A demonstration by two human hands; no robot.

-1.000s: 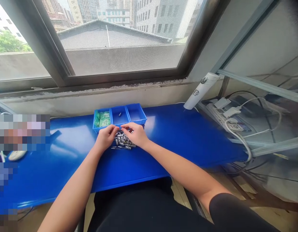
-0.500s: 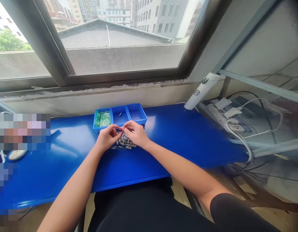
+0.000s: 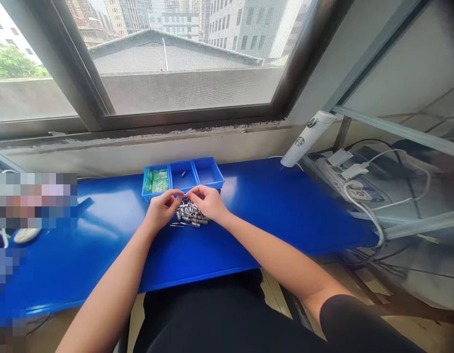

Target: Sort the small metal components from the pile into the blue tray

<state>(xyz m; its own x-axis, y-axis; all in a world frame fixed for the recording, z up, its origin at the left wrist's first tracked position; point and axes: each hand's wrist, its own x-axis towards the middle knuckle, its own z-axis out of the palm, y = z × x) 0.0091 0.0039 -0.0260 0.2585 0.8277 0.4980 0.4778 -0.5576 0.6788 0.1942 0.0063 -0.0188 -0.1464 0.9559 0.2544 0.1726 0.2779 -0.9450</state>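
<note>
My left hand (image 3: pixel 162 210) and my right hand (image 3: pixel 211 205) meet just in front of the blue bins, fingertips close together. Thumb and fingers pinch on both sides; whatever sits between the tips is too small to make out. Beneath them lies a heap of small silvery metal pins (image 3: pixel 190 214), partly covered by the hands. Behind stands a row of three blue bins (image 3: pixel 220 179). A green plastic bag (image 3: pixel 157 181) fills the left bin. One small metal piece (image 3: pixel 183 173) rests in the middle bin.
The blue table (image 3: pixel 286 211) runs along the window wall. A white bottle (image 3: pixel 308 139) leans at the back right, beside a power strip (image 3: pixel 354 189) with plugs and cables. At the left edge, a blurred-out area and a pale object (image 3: pixel 26 235) show.
My left thumb has drawn in toward its fingers, and the left fingertips sit slightly farther from the right ones. More of the pin heap shows. The bins have not moved.
</note>
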